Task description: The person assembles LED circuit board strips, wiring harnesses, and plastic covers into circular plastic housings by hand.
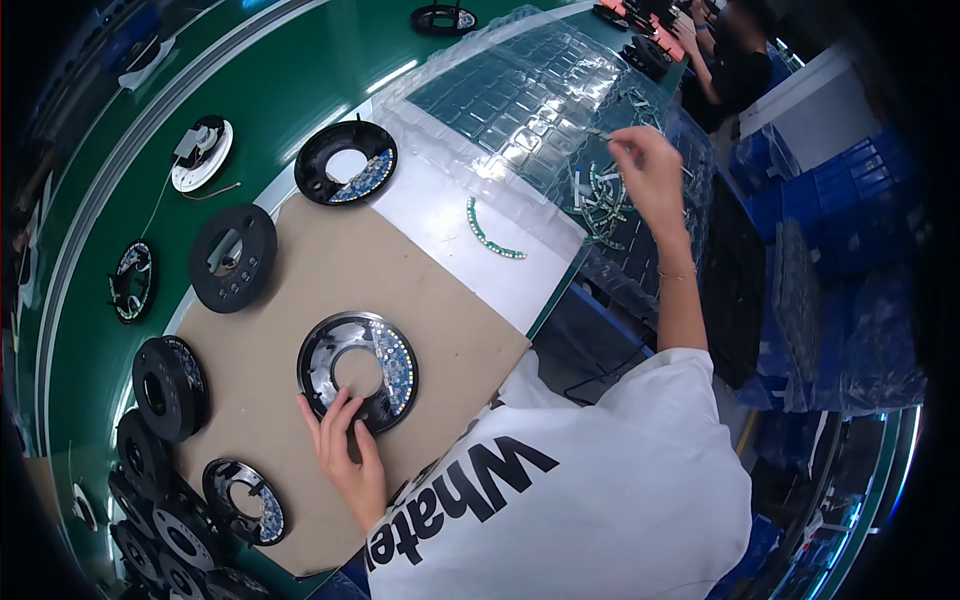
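A round black housing [309,372] with a central hole lies on the brown board in front of me. It carries a curved blue circuit board [398,370] dotted with small yellowish parts. My left hand [347,450] rests at the housing's near edge, fingers stretched and apart, their tips touching it. Out to the right, my right hand [652,170] is closed in a pinch above a pile of curved green circuit strips [602,208]. A thin green circuit strip [597,133] shows at its fingertips, mostly hidden. Another green circuit strip [484,235] lies alone on the white sheet.
More black housings surround the brown board [450,320]: one with a board [372,180] behind, a thick one [232,258] at left, several stacked [160,400] near left. A clear blister tray [500,110] lies at far right. A person [735,60] works beyond it. Blue crates [830,180] stand right.
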{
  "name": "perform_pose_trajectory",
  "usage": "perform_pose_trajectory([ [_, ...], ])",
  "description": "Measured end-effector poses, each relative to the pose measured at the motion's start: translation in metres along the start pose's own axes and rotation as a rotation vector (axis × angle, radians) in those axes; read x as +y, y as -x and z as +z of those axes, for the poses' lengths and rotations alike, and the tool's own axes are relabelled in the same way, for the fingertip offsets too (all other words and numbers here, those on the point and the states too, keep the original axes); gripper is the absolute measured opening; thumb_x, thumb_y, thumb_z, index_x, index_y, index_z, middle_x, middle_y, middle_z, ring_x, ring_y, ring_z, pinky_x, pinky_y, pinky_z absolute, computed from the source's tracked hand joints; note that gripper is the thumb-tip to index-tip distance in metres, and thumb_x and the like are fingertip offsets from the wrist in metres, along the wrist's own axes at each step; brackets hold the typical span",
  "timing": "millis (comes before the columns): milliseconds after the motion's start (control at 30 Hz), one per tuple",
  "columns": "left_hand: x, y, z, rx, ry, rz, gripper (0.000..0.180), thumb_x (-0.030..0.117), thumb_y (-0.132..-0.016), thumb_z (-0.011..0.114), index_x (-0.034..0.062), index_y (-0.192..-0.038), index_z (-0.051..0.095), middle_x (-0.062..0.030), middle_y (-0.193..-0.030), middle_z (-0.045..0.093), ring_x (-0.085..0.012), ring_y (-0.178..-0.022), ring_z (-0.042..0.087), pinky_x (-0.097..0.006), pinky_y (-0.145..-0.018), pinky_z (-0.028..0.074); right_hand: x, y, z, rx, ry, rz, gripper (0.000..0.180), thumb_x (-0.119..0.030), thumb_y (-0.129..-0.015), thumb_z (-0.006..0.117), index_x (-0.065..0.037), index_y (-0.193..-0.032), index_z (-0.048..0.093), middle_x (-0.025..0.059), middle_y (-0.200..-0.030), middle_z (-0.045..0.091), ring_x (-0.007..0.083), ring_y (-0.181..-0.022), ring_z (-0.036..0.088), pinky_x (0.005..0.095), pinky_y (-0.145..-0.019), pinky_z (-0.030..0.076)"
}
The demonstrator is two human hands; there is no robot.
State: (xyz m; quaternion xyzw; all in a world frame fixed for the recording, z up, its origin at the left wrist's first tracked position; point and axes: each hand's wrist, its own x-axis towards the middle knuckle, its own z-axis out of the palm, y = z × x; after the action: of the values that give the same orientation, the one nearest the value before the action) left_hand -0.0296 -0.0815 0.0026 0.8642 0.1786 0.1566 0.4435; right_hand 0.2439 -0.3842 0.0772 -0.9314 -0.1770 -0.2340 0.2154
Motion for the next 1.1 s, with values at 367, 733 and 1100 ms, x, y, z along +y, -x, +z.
perform_pose_trajectory([
  [367,0.003,0.003,-0.01,0.197,0.128,0.021,0.023,-0.004,-0.081,0.051,0.0041,-0.098,0.065,-0.0123,-0.111,0.06,-0.0364,-0.127,0.039,-0.042,-0.102,0.031,-0.124,0.019,0.005,-0.115,-0.813,-0.137,0.013,0.001,-0.08,0.061,0.002,-0.093,0.062,0.0042,-0.077,0.063,0.008,-0.065,0.053,0.0206,-0.06,0.04],
  [733,0.005,0.019,-0.031,-0.048,0.923,-0.183,0.05,0.013,-0.092,0.048,-0.0018,-0.137,0.029,-0.0191,-0.126,0.05,-0.0269,-0.115,0.051,-0.037,-0.099,0.038,-0.225,0.048,0.046,-0.976,-1.353,-0.436,0.012,-0.003,-0.081,0.061,0.0,-0.093,0.061,0.0041,-0.075,0.063,0.0085,-0.06,0.057,0.021,-0.054,0.041],
  [1100,0.0,0.013,-0.015,0.197,0.948,-0.35,0.042,0.005,-0.086,0.059,-0.0012,-0.125,0.046,-0.0076,-0.088,0.06,-0.011,-0.072,0.06,-0.019,-0.061,0.048,-0.232,0.003,0.104,-1.434,-1.111,-0.469,0.016,-0.007,-0.084,0.061,0.001,-0.098,0.064,0.0028,-0.078,0.063,0.0063,-0.071,0.056,0.0209,-0.062,0.044],
])
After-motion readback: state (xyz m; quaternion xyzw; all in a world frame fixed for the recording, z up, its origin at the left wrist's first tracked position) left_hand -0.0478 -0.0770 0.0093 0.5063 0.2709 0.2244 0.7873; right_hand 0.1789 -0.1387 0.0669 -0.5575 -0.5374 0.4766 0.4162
